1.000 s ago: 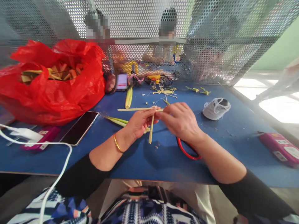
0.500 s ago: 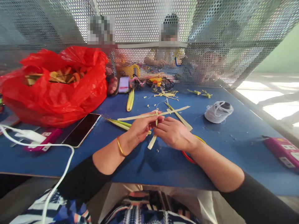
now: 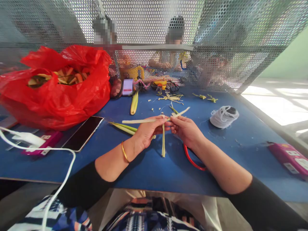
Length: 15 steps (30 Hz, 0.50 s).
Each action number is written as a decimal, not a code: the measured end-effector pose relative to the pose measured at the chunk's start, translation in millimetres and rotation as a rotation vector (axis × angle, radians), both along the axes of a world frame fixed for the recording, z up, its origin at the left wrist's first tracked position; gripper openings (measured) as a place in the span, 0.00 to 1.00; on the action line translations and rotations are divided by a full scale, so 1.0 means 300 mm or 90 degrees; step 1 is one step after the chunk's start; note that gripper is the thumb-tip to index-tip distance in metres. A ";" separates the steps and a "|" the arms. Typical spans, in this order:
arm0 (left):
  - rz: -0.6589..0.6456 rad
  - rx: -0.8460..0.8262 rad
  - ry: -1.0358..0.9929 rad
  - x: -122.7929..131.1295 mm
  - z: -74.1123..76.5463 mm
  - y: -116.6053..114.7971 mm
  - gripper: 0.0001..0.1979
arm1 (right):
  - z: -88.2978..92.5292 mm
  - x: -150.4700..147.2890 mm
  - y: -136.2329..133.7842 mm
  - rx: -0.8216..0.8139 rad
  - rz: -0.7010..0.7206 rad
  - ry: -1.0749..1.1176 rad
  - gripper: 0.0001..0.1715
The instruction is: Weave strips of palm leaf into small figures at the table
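Observation:
Several pale leaf strips (image 3: 138, 121) cross one another between my hands, above the blue table. My left hand (image 3: 150, 130) is closed in a pinch on them near the crossing, thumb on top. One strip end points left past my fingers, and another hangs down toward me. My right hand (image 3: 186, 128) pinches the strip whose end sticks out to the upper right. Beneath my right wrist lie scissors with a red handle (image 3: 192, 160), their blades hidden. Green leaf pieces (image 3: 124, 127) rest beside my left hand.
A red plastic bag (image 3: 79, 106) of husks stands at left, near a phone (image 3: 83, 134) and a purple power strip (image 3: 45, 144) with a white cable. To the right are a white thread spool (image 3: 223, 118) and a purple case (image 3: 290, 157). A perforated screen (image 3: 144, 25) borders the back.
My right hand has shifted up and right, from the lower strip to the upper-right one. The lower strip now hangs straight down. The red handle shows more.

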State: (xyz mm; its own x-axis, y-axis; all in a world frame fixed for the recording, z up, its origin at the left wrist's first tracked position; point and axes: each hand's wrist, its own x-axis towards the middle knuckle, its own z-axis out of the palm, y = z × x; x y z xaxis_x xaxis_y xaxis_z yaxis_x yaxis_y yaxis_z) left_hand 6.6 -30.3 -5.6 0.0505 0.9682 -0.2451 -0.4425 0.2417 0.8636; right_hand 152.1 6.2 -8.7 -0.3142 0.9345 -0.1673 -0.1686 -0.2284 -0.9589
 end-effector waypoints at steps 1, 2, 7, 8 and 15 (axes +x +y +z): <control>0.006 -0.003 0.004 0.003 -0.004 0.000 0.08 | -0.001 0.001 0.000 0.017 -0.026 0.004 0.20; 0.013 -0.003 0.007 0.006 -0.007 0.001 0.08 | -0.001 0.001 -0.001 0.035 -0.057 0.002 0.19; 0.054 0.054 0.015 0.018 -0.002 -0.001 0.10 | 0.012 -0.014 -0.022 0.043 -0.015 -0.067 0.19; 0.058 0.074 0.014 0.020 0.000 -0.002 0.12 | 0.013 -0.019 -0.026 0.049 0.018 -0.084 0.20; -0.031 0.155 -0.014 -0.014 -0.007 0.032 0.28 | 0.012 0.007 -0.012 0.300 -0.007 -0.281 0.20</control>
State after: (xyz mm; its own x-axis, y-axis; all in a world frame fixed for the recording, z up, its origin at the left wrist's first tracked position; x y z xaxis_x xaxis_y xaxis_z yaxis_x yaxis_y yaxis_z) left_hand 2.3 -20.6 -7.8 0.1010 0.9949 -0.0033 -0.4552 0.0492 0.8890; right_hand 154.0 2.6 -5.0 -0.2992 0.9422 0.1508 0.2645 0.2337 -0.9356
